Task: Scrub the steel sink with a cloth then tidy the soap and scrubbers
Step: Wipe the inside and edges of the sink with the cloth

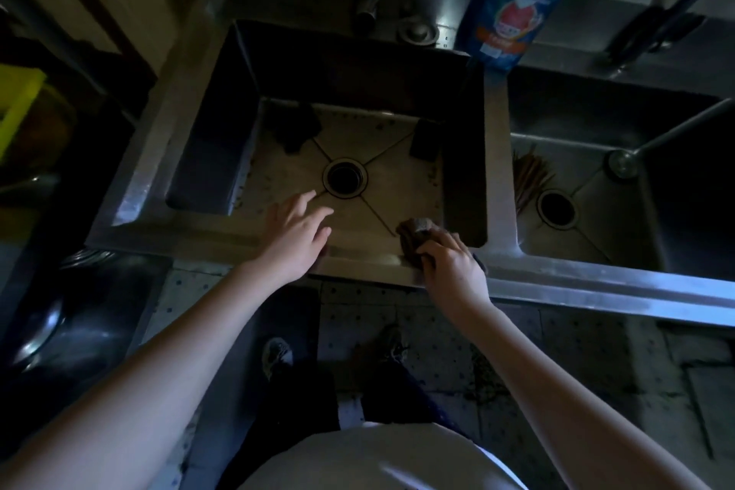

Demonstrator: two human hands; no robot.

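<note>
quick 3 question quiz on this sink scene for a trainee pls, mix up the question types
1. True or false: the right hand grips the cloth at the front rim of the left basin.
2. How many dark scrubbers lie on that basin's floor? A one, B two, C four.
3. Where does the blue soap bottle stand?
Key: 1 true; 2 B; 3 at the back, between the left basin and the right basin.

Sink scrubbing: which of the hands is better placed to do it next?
Right, probably. The right hand grips the cloth at the sink's near rim; the left hand holds nothing, fingers spread over the basin near the drain.
</note>
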